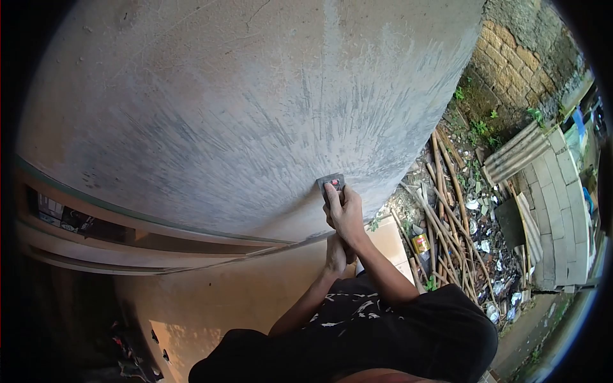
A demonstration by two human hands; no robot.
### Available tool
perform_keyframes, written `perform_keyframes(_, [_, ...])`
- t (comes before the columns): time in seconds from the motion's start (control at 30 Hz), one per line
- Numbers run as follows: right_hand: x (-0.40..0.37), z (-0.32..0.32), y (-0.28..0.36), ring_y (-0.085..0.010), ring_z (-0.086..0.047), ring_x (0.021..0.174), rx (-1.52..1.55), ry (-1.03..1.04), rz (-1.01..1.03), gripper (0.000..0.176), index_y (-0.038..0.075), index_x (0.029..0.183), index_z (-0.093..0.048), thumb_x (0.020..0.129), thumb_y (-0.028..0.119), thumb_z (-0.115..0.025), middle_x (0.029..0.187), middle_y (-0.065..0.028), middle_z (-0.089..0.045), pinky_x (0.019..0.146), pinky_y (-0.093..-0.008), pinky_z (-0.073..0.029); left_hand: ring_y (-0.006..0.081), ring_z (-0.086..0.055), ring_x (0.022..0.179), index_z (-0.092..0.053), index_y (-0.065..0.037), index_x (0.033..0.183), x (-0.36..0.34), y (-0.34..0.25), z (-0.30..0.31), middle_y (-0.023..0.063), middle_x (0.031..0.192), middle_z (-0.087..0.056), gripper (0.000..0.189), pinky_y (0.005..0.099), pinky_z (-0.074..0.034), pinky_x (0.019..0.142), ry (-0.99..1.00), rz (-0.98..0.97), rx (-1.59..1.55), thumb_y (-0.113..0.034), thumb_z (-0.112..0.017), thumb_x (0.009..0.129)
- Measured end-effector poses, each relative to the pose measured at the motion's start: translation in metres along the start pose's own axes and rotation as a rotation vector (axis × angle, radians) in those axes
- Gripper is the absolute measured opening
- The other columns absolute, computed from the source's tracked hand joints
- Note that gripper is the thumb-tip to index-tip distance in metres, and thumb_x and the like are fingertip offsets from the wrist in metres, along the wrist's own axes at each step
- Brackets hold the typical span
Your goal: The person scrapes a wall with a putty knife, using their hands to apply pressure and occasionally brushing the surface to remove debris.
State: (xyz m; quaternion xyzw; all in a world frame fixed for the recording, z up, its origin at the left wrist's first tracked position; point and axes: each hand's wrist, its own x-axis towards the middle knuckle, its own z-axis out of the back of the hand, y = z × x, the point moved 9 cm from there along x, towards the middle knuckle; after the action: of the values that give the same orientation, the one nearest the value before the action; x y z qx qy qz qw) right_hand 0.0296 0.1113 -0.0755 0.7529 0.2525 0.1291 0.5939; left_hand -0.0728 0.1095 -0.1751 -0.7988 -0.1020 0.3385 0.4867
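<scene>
Tool (338, 178): dark, with a red mark; it is held at the streaked wall (255, 121).
Right hand (345, 210): is closed around the tool.
Left hand (336, 256): is placed just below the right hand, partly curled; what is held by it cannot be told.
Poles (448, 185): are piled on the right, beside a yellow can (421, 244).

The right hand (346, 209) grips firmly, its forearm (383, 268) angled inward. The left hand (336, 254) sits nearer the body, partly hidden.
</scene>
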Motion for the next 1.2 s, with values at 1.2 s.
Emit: perform_keyframes(1.2, [0.004, 0.042, 0.037, -0.0032, -0.037, 0.041, 0.007, 0.010, -0.109, 0.030, 0.005, 0.078, -0.043, 0.097, 0.025, -0.054, 0.055, 0.0040, -0.039, 0.033, -0.0210, -0.025, 0.0076, -0.030, 0.037, -0.034, -0.017, 0.062, 0.003, 0.023, -0.057, -0.0056, 0.050, -0.029, 0.050, 0.0231, -0.020, 0.035, 0.146, 0.110, -0.126, -0.050, -0.027, 0.099])
